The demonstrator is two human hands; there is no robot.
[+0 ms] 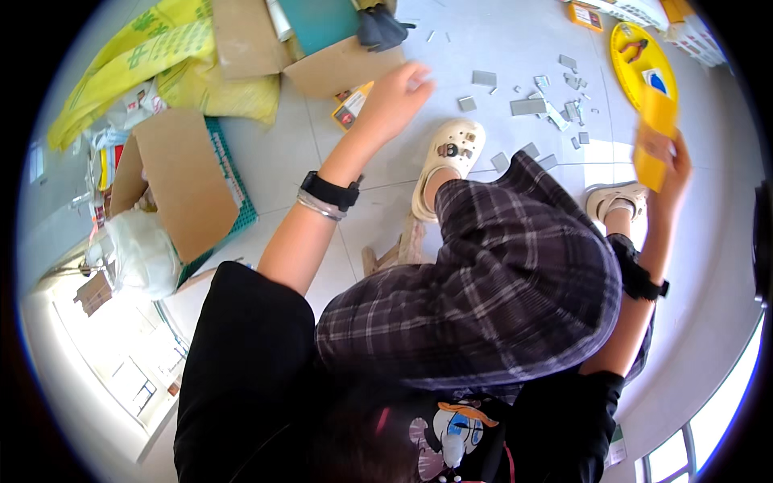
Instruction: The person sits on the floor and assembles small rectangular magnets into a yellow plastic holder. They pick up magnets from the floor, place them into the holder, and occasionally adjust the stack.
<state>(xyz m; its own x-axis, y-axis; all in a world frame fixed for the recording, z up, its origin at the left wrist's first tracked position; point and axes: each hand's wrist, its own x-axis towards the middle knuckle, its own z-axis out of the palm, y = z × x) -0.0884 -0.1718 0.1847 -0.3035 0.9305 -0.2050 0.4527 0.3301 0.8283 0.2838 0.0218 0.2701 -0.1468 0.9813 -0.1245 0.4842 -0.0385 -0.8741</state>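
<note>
My right hand (pixel 678 165) grips a flat yellow piece, like a narrow box or folded card (pixel 659 121), held upright beside the yellow oval tray (pixel 622 44). In that tray lie pliers (pixel 636 50) with reddish handles and a blue-and-white item (pixel 656 80). My left hand (pixel 396 101) hovers in front of an open cardboard box (pixel 342 68). Its fingers look loosely curled, but their tips are smeared by motion, so I cannot tell whether it holds anything. Several flat grey pieces (pixel 528 106), tile-like or glassy, lie scattered on the floor between my hands.
A dark glove (pixel 382 30) hangs on the box's edge, and an orange-and-white packet (pixel 352 105) lies under it. To the left are a yellow sack (pixel 181 60), another carton (pixel 189 181) in a green crate (pixel 233 173) and a white plastic bag (pixel 143 253). Near my foot is a wooden stool (pixel 409 243).
</note>
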